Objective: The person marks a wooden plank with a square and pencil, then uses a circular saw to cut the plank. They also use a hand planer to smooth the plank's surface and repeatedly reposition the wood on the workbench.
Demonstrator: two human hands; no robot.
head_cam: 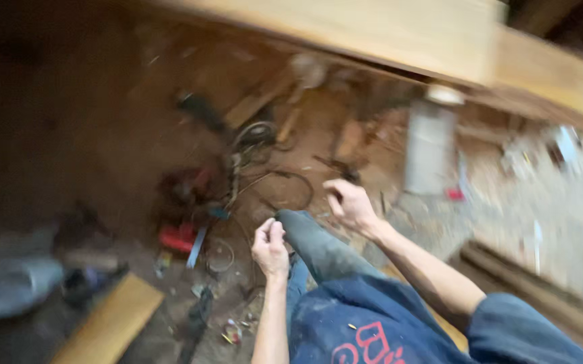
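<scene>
Dirt floor (pixel 103 135) littered with wires (pixel 264 168) and a red tool (pixel 178 237); wooden beam (pixel 385 34) far. Left hand (pixel 270 248), grip pinched at the knee (pixel 298 226); right hand (pixel 349 204), fingers loosely curled, just right.

The dirt floor (pixel 123 135) is brown, dusty and strewn with debris, much of it blurred. A coil of dark wire (pixel 254 135) lies near the middle, with a looser loop of cable (pixel 291 189) just below it. A red tool (pixel 178 236) sits to the left, beside a blue strip (pixel 196 247). A grey pot (pixel 15 283) rests at far left, near a light wooden board (pixel 109 327). A pale upright container (pixel 429 148) stands further right.
</scene>
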